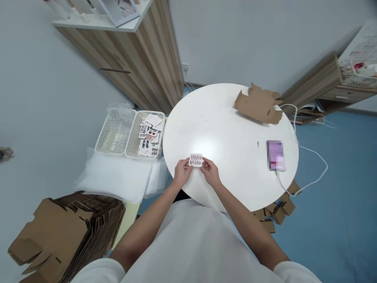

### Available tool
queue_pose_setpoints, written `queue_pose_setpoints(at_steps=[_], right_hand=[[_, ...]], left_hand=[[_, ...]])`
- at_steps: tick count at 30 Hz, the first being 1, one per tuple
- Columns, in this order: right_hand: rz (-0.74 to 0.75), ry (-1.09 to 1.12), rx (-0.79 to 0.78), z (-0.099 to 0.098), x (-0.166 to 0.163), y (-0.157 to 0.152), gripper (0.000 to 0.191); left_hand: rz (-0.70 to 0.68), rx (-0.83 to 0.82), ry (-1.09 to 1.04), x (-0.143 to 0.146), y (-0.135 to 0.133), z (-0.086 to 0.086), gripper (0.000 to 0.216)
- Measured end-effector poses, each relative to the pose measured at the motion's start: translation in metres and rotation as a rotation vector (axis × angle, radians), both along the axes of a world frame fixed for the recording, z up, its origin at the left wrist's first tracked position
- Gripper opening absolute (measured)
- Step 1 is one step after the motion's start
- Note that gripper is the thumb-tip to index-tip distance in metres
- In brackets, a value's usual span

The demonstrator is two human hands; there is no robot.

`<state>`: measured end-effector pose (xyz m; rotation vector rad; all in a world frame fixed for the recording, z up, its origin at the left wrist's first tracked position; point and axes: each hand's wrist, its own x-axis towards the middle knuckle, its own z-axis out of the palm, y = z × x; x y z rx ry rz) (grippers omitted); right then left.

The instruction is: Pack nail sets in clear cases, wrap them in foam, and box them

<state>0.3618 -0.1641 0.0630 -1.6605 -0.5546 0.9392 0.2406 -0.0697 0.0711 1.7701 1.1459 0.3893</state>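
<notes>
A small white card of press-on nails (196, 160), with two rows of shiny pinkish nails, is held over the near side of the round white table (229, 145). My left hand (182, 171) pinches the card's left edge between thumb and fingers. At the opposite edge, my right hand (210, 171) grips it the same way. The nails face up towards me. To the left of the table, a white basket (132, 137) holds a pile of similar nail cards (150, 135).
An unfolded cardboard box (259, 104) lies at the table's far right. Nearer is a blurred purple device (275, 155) with a white cable (316, 179). A second basket (113, 133), white plastic sheets (118, 173) and stacked flat cardboard (59, 232) are on the left. Small boxes (278, 214) lie below right.
</notes>
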Motion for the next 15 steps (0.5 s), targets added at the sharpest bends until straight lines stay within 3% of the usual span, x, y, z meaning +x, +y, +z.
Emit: queue_pose_setpoints(at_steps=[8,15], right_hand=[[0.134,-0.175,-0.224,-0.026,-0.041,0.096,0.045],[0.152,-0.385,-0.477,-0.034,-0.056,0.125,0.045]], left_hand=[[0.034,0.032,0.204,-0.040,0.077,-0.025,0.043],[-0.118,0.038,0.279,-0.042,0.104,-0.039,0.053]])
